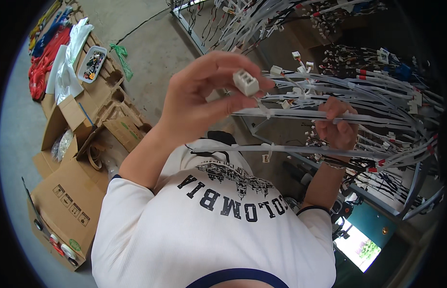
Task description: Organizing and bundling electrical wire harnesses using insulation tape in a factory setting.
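Observation:
Between the thumb and fingers of my left hand (187,103) is a white plastic connector (245,83), its open slots facing up toward me. A short lead drops from it to a wire harness (290,114) in a pale sleeve. Farther right, my right hand (336,128) has its fingers curled round that same harness. Just below, a second sleeved harness (305,150) runs across in front of my shirt, with a small white connector (265,158) hanging from it. Several more white connectors dangle on the bundles behind my hands.
Many wire bundles (377,89) hang on a metal frame (187,26) at the right and top. On the left stand cardboard boxes (60,206), a white tray (92,65) of small parts and red wire bundles (41,72). A green plastic bag (121,60) lies on the floor.

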Demonstrator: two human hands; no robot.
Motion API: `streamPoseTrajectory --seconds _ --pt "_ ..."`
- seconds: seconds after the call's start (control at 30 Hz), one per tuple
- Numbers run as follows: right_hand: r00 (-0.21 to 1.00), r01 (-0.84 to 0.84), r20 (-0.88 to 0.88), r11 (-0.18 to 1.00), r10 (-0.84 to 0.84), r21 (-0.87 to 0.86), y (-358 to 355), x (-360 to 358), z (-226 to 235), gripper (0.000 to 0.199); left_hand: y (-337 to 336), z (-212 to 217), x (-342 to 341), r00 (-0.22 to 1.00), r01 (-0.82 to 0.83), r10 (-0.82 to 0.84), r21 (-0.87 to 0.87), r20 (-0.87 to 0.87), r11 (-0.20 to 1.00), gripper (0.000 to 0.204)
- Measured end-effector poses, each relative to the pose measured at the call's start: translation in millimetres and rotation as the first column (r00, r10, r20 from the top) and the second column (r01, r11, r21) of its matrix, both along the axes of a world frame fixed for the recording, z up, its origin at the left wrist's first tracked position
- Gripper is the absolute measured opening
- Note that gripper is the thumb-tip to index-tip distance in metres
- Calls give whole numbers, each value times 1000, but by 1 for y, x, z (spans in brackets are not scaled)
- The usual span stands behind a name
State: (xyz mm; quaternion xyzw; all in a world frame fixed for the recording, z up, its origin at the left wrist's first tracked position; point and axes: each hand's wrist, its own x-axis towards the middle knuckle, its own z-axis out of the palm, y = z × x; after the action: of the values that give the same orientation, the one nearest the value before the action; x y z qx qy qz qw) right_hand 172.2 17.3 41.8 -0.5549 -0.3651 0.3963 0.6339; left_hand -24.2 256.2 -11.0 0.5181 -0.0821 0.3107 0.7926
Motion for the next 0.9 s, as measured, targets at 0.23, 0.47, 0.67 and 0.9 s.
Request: streamPoseTrajectory --seconds 0.23,0.47,0.67,0.9 --pt "996 -69 -49 994 73 81 5 0 -1 39 -1 13 -8 989 -140 118 287 92 948 43" --pt "995 -63 -64 992 71 114 6 1 -5 38 -1 14 -10 986 -155 126 330 109 931 38" --pt "997 -35 -60 995 41 93 -2 0 -2 38 -8 10 -9 939 -300 344 468 -9 831 26" --pt "951 276 -136 960 -278 -38 29 -8 -11 47 29 -67 74 843 -283 211 -76 -495 956 34"
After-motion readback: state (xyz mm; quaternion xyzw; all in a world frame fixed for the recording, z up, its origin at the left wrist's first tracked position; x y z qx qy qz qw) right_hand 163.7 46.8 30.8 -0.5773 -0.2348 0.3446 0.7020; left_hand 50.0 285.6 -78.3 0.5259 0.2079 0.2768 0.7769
